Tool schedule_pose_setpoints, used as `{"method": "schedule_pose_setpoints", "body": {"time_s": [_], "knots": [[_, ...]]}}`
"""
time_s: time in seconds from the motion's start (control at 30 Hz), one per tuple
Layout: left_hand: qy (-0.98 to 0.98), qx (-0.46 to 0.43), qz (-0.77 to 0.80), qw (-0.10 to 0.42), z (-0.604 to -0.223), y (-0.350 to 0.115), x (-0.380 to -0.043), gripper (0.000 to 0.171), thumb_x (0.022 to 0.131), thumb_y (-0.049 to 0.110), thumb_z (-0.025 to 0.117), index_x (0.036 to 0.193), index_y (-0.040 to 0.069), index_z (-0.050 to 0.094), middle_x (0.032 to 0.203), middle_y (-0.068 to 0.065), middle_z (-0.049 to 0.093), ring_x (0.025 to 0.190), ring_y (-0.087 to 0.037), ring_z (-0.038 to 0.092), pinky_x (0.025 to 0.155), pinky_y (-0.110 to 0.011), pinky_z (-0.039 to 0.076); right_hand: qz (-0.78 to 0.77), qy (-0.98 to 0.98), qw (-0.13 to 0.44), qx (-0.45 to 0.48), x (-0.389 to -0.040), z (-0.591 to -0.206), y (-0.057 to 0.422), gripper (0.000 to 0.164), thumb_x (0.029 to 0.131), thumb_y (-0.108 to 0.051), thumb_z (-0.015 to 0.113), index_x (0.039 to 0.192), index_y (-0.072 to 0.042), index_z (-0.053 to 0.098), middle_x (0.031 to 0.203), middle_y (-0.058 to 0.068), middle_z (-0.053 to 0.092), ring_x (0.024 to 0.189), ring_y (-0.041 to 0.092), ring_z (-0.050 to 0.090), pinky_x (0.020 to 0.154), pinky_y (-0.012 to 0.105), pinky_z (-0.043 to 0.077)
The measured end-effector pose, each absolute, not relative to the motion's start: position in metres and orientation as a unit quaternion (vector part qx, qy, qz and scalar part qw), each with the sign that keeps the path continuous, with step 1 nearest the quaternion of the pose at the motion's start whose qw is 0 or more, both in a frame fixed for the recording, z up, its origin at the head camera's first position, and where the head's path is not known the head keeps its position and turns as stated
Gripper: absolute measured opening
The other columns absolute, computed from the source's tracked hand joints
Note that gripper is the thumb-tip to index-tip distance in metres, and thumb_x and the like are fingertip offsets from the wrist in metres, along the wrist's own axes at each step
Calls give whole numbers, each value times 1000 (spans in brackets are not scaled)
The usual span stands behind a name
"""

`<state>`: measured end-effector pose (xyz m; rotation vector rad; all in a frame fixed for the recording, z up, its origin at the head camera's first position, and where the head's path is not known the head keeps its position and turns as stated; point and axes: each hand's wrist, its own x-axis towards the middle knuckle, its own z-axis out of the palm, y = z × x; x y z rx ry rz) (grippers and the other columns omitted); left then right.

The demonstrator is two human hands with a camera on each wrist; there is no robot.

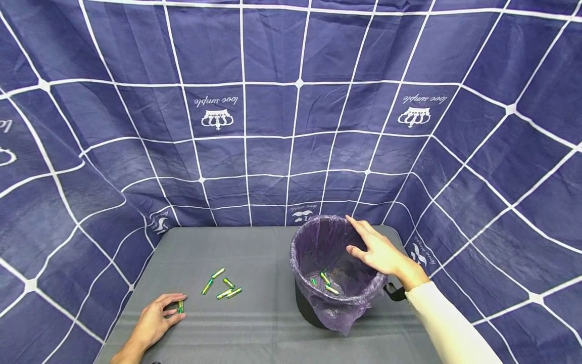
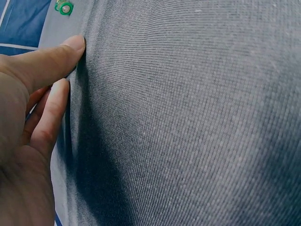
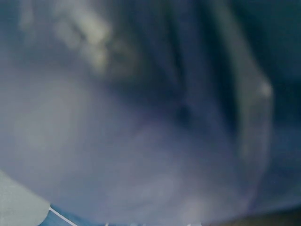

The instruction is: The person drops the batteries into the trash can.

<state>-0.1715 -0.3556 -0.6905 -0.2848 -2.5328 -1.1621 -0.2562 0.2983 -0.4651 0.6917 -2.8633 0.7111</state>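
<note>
At the table's left front, my left hand pinches a small green-and-yellow battery between thumb and fingertips, close over the cloth. In the left wrist view the left fingers hide that battery. A loose group of several similar batteries lies to its right. My right hand reaches over the right rim of a black bin lined with a translucent purple bag. Its fingers are extended, the thumb apart, holding nothing. Inside the bin lie a few batteries. Blurred purple film fills most of the right wrist view.
A grey cloth-covered table carries the bin and the batteries. Blue cloth with white grid lines hangs behind and along both sides. A black strap shows beside the right wrist, close to the bin's right side.
</note>
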Motion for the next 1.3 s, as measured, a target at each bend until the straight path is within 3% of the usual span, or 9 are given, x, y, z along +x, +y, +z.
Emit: {"method": "schedule_pose_setpoints", "body": {"time_s": [0.2, 0.77, 0.93, 1.17, 1.3], "knots": [[-898, -82, -397, 172, -688, -352, -172, 51, 71, -12, 104, 118, -3, 86, 122, -25, 78, 106, 16, 70, 79, -10, 63, 230, -945, 57, 227, -257, -465, 299, 85, 111, -34, 76, 183, -14, 36, 167, 17, 59, 153, 44, 65, 125, 71, 52], [-913, -48, -359, 186, -689, -350, -171, 44, 76, -8, 103, 116, 0, 87, 122, -25, 78, 82, 1, 81, 73, -7, 60, 232, -946, 51, 221, -255, -464, 297, 85, 111, -34, 76, 183, -14, 35, 170, 19, 57, 155, 47, 63, 126, 73, 51], [-918, -50, -340, 198, -693, -348, -170, 44, 75, -6, 104, 115, 2, 87, 120, -24, 79, 82, 1, 80, 72, -6, 59, 229, -947, 51, 220, -255, -465, 297, 85, 112, -34, 76, 184, -15, 35, 169, 19, 58, 154, 48, 64, 124, 73, 52], [-917, -40, -335, 213, -689, -344, -173, 43, 76, -2, 106, 114, 6, 88, 116, -18, 80, 97, 0, 77, 78, -6, 59, 235, -947, 44, 214, -254, -465, 298, 84, 112, -34, 76, 184, -17, 35, 170, 18, 57, 153, 49, 64, 123, 75, 52], [-915, -39, -336, 221, -683, -339, -175, 43, 75, -1, 107, 114, 6, 89, 115, -17, 79, 97, -2, 77, 80, -6, 60, 236, -947, 45, 215, -254, -465, 298, 84, 113, -35, 75, 184, -17, 35, 170, 18, 57, 152, 48, 64, 123, 74, 52]]}}
